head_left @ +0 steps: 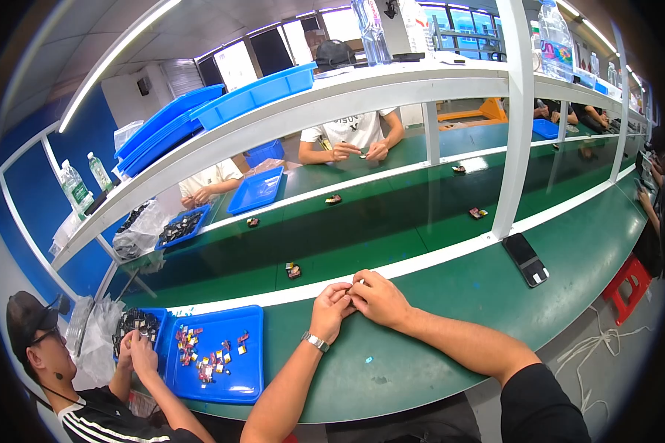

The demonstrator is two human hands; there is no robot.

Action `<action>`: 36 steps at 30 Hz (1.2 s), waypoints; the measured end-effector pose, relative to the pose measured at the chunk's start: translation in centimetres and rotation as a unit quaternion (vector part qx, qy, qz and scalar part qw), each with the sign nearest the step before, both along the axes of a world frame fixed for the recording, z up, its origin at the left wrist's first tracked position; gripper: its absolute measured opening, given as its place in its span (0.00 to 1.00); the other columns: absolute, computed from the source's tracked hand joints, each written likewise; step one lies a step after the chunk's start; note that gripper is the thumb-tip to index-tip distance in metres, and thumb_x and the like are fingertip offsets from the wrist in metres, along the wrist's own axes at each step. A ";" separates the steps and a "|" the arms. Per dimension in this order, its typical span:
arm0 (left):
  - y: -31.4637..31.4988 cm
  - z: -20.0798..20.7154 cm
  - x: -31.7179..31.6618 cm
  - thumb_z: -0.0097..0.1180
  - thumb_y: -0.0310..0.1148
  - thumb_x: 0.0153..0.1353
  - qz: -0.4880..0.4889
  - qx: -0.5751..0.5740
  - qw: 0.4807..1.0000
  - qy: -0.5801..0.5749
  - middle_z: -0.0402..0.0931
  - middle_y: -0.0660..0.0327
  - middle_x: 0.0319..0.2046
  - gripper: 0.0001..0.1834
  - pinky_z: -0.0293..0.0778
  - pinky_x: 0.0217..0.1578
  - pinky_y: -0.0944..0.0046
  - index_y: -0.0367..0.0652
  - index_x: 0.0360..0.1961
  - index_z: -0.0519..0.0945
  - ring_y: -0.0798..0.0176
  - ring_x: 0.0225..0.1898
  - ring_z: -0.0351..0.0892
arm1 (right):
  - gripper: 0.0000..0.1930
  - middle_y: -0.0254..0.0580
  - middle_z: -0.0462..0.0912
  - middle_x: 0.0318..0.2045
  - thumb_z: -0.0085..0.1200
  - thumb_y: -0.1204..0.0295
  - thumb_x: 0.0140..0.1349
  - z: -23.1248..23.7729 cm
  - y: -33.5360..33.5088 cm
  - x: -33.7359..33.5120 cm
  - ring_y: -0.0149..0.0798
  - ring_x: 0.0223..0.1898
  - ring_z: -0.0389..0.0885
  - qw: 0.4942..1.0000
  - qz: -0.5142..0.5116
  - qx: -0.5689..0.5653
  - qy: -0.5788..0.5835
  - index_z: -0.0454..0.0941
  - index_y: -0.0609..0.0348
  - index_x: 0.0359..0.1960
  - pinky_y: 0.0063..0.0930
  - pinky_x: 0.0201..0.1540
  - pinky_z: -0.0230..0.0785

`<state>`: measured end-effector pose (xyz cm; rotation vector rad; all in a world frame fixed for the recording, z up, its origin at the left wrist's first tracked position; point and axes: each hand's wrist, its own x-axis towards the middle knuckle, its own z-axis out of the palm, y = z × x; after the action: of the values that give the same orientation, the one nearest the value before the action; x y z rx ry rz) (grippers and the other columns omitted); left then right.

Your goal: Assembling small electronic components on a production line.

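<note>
Over the green bench (436,317), near its white inner rail, my two hands meet with fingertips together. My left hand (329,311), with a metal watch on its wrist, is closed in a pinch. My right hand (381,298) is closed too, its fingers against those of the left. A small dark piece shows a little between them, mostly hidden, so its kind cannot be made out. To the left lies a blue tray (236,378) with several small parts (208,363) in red, yellow, white and black. A tiny teal scrap (369,359) lies on the bench below my hands.
Beyond the rail, small parts (293,270) are spaced along a green belt (384,221). A black phone-shaped object (525,260) lies at right by a white post (511,148). A co-worker (89,399) sits close on my left; others sit opposite. A red stool (629,288) stands right.
</note>
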<state>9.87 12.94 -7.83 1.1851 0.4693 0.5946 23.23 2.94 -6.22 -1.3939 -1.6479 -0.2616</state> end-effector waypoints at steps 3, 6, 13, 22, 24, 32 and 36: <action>-0.1 0.0 -0.1 0.48 0.20 0.65 0.003 0.008 1.000 -0.008 0.78 0.58 0.44 0.13 0.78 0.47 0.62 0.37 0.51 0.70 0.65 0.45 0.79 | 0.06 0.41 0.74 0.39 0.58 0.76 0.54 0.3 -0.1 -0.1 0.45 0.40 0.77 1.000 -0.012 0.006 -0.018 0.75 0.59 0.33 0.37 0.38 0.75; -0.1 -0.1 0.0 0.48 0.20 0.65 -0.006 0.009 1.000 -0.020 0.78 0.59 0.44 0.13 0.78 0.47 0.62 0.37 0.51 0.70 0.65 0.45 0.79 | 0.07 0.40 0.73 0.38 0.57 0.75 0.54 0.0 -0.1 0.1 0.44 0.38 0.77 0.998 -0.028 0.011 -0.053 0.75 0.60 0.34 0.36 0.36 0.76; 0.0 0.1 0.0 0.47 0.19 0.65 -0.007 0.007 1.000 -0.004 0.78 0.58 0.45 0.13 0.79 0.47 0.62 0.37 0.51 0.70 0.65 0.45 0.79 | 0.07 0.41 0.72 0.35 0.56 0.73 0.54 -0.4 0.4 0.2 0.42 0.36 0.76 0.992 -0.032 0.020 -0.116 0.74 0.61 0.32 0.33 0.31 0.78; 0.3 -0.6 0.1 0.47 0.19 0.65 0.003 0.015 1.000 0.001 0.77 0.57 0.45 0.13 0.79 0.47 0.62 0.37 0.51 0.69 0.64 0.46 0.79 | 0.08 0.41 0.70 0.34 0.56 0.74 0.49 -0.2 0.3 -0.3 0.40 0.34 0.76 0.981 -0.078 -0.020 -0.175 0.74 0.62 0.31 0.30 0.29 0.76; 0.3 -0.5 0.0 0.47 0.19 0.65 0.003 0.017 1.000 0.001 0.77 0.57 0.45 0.14 0.79 0.47 0.62 0.37 0.51 0.69 0.64 0.46 0.79 | 0.09 0.41 0.70 0.33 0.57 0.74 0.50 -0.1 0.3 -0.6 0.40 0.35 0.76 0.984 -0.089 -0.026 -0.151 0.74 0.61 0.32 0.31 0.30 0.77; 0.1 -0.4 0.0 0.47 0.19 0.65 0.001 0.025 0.999 0.021 0.78 0.58 0.45 0.13 0.79 0.46 0.64 0.36 0.51 0.70 0.66 0.44 0.80 | 0.10 0.42 0.71 0.35 0.58 0.74 0.50 0.1 0.3 -0.7 0.44 0.37 0.76 0.994 -0.064 -0.037 -0.083 0.72 0.61 0.33 0.35 0.33 0.77; 0.3 -0.2 0.1 0.47 0.19 0.65 -0.012 0.020 1.000 0.009 0.78 0.58 0.45 0.13 0.79 0.46 0.63 0.36 0.50 0.69 0.66 0.44 0.80 | 0.10 0.43 0.72 0.36 0.58 0.75 0.50 0.0 0.3 -0.6 0.46 0.38 0.77 0.996 -0.056 -0.049 -0.042 0.72 0.61 0.34 0.37 0.37 0.76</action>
<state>9.99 13.20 -8.06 1.2328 0.4597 0.5760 22.64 3.24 -6.21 -1.5708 -1.6716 -0.3106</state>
